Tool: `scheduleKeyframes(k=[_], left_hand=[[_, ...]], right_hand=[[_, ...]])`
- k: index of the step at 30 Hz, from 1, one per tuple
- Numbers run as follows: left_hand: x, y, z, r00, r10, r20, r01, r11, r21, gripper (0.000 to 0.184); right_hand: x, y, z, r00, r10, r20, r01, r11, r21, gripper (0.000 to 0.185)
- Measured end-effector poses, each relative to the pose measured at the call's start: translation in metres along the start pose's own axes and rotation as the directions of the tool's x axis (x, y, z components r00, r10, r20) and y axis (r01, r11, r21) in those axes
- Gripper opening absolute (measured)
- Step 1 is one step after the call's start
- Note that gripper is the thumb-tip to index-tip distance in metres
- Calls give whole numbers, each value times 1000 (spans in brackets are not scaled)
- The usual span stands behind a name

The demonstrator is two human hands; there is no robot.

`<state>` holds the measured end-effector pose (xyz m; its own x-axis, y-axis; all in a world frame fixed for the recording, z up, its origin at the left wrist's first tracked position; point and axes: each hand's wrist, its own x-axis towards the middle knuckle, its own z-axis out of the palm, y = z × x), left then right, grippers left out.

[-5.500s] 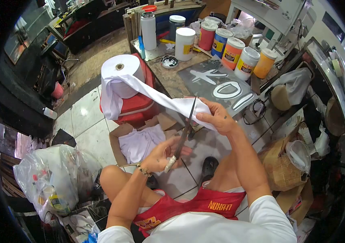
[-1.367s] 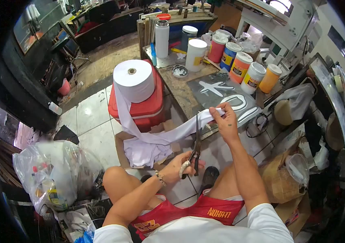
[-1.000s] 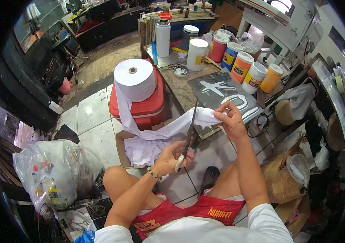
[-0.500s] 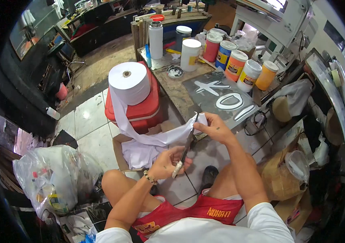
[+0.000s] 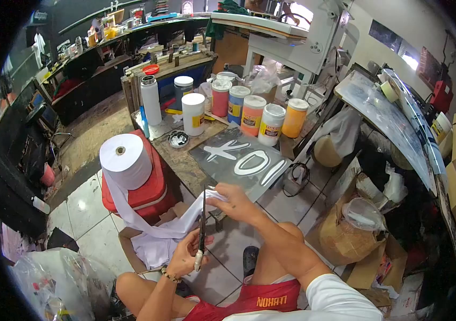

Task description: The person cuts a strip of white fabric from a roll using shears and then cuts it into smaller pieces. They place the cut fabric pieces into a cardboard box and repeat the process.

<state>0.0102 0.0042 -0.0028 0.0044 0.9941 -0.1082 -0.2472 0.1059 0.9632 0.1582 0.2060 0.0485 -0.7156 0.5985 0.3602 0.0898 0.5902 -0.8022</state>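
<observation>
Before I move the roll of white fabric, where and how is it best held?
Probably grip the curved outer wall of the roll of white fabric on two opposite sides, coming from above: it stands upright on the red cooler, its round core facing up. Better avoid the loose strip hanging at its near side, which might unwind.

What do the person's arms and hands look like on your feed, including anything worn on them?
The left hand and right hand are ungloved. A beaded bracelet with light and dark beads circles the left wrist; the right wrist has nothing on it. The right hand has a small dark mark. A white short sleeve covers the right upper arm; the left sleeve is out of view.
</observation>
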Motion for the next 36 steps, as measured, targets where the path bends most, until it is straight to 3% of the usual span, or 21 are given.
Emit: scheduleKeyframes(k=[1, 2, 4, 6, 8, 11, 12, 13, 15, 19, 21, 23, 25, 26, 28, 29, 31, 36], left_hand=[[0, 0, 0, 1000, 15, 2, -15, 1000, 10, 80], [-1, 0, -1, 1000, 29, 4, -29, 999, 20, 78], [-1, -1, 0, 1000, 25, 5, -25, 1000, -15, 76], [-1, -1, 0, 1000, 21, 8, -21, 999, -50, 74], [0, -1, -2, 991, -132, 15, 131, 953, -272, 80], [0, -3, -6, 994, -99, 50, 107, 974, -197, 76], [-1, -4, -10, 982, -155, 104, 182, 921, -344, 76], [0, -8, -12, 982, -170, 85, 189, 916, -353, 76], [0, -17, -9, 995, 16, 100, -6, 995, -96, 75], [-2, 1, -2, 993, 103, 64, -98, 992, -81, 87], [-2, 5, 0, 988, 114, 106, -106, 991, -78, 91], [-1, 2, -2, 993, 77, 89, -76, 997, -13, 85], [0, -2, -4, 981, -101, 166, 141, 957, -252, 78], [1, -4, -4, 981, -103, 163, 142, 957, -251, 78], [3, -7, -2, 972, -162, 168, 223, 853, -471, 40], [3, -6, -1, 972, -163, 168, 225, 852, -472, 40], [1, -4, 1, 981, 28, 194, 37, 946, -322, 51], [0, 9, 2, 969, 171, 180, -154, 982, -106, 70]], right_hand=[[0, -1, -1, 985, 147, 90, -150, 988, 31, 31], [0, -1, 1, 985, 147, 91, -150, 988, 32, 31], [-2, 2, 6, 972, 154, 179, -202, 934, 294, 34], [-1, 4, 12, 977, 129, 167, -176, 936, 304, 33], [-3, 4, 14, 982, 107, 156, -153, 936, 318, 32], [-2, -8, 9, 980, 143, 135, -190, 867, 461, 27], [-2, -7, 8, 979, 137, 151, -192, 871, 453, 26], [-1, -5, 8, 977, 127, 170, -192, 875, 445, 25], [-4, -1, 12, 967, 118, 226, -213, 862, 461, 24], [-3, -14, 9, 938, 67, 339, -235, 843, 484, 22], [-3, -17, 7, 931, 119, 344, -286, 824, 489, 22], [-2, -5, 8, 941, 91, 325, -239, 860, 451, 22], [0, -14, 4, 953, 146, 267, -263, 836, 482, 21], [0, -7, 3, 947, 167, 276, -283, 840, 463, 23], [1, -3, 2, 961, 116, 250, -224, 857, 464, 25], [0, -2, 1, 972, 65, 225, -165, 873, 459, 28], [1, -13, 4, 964, 87, 251, -215, 811, 544, 29], [0, -25, 11, 901, 77, 427, -371, 647, 667, 28]])
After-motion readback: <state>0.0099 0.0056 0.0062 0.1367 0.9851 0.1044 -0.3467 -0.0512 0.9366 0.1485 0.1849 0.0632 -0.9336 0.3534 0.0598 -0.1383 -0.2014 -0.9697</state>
